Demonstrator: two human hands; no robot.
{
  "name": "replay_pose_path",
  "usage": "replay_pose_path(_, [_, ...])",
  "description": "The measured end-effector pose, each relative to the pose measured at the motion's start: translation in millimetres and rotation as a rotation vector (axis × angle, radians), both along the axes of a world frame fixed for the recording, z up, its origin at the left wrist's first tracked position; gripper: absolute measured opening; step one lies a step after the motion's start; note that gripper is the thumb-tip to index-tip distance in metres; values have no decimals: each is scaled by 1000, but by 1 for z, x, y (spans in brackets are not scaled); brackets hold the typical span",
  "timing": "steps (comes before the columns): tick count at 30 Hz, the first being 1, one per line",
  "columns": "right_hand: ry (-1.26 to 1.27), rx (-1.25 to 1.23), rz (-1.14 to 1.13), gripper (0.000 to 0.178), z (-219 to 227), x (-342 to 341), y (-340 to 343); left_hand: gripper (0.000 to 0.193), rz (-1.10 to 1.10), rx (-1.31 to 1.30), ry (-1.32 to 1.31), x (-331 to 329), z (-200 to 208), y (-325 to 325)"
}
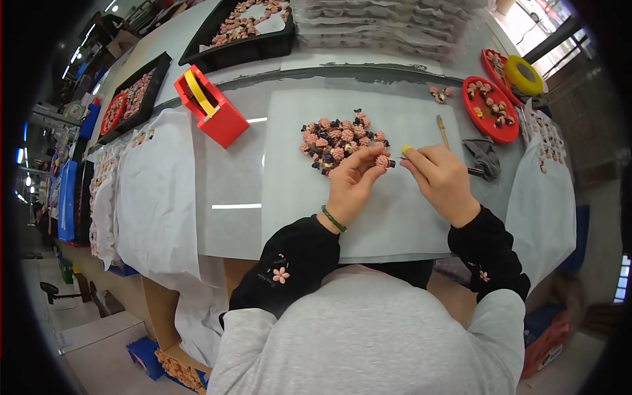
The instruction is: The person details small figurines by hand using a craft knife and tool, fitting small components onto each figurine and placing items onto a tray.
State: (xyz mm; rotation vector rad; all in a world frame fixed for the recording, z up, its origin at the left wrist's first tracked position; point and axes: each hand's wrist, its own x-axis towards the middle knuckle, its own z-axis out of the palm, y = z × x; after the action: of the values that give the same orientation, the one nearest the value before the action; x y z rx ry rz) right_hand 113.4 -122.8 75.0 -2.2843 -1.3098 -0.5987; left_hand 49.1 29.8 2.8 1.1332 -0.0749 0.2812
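My left hand [355,182] pinches a small pink, bumpy-headed figurine [382,160] with a dark end that points to the right. Facing it, my right hand [440,178] is closed on a thin pen-like tool, whose dark handle [475,172] sticks out behind the hand. The thin tip of the tool comes close to the figurine; whether they touch I cannot tell. Something small and yellow [406,149] shows at my right fingertips. Just beyond my left hand lies a heap of similar pink and dark figurines [337,141] on a white sheet [296,217].
A red tape dispenser [220,122] stands left of the sheet. Right of it lie a thin brush-like stick [442,131], a grey cloth [486,158] and a red round tray [507,133] with figurines. Black trays [263,49] and stacked plastic-wrapped packs [388,29] line the back.
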Motion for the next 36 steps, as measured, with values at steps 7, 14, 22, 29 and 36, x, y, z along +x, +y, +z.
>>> replay_pose_path(7, [-38,-35,41,21,-2,-3,1,32,5,-26,18,-6,1,-3])
replay_pose_path(14, [-92,-97,58,24,-1,-2,3,29,30,-35,47,-4,-2,-2])
replay_pose_path(22, [-113,-156,32,26,-1,-2,5,28,38,-58,49,-2,-4,-1])
replay_pose_path(29, [-136,-175,40,25,0,-2,5,26,50,-32,51,-3,-6,-1])
replay_pose_path(36, [-162,-211,59,22,0,-1,6,25,62,-21,52,-3,-8,-1])
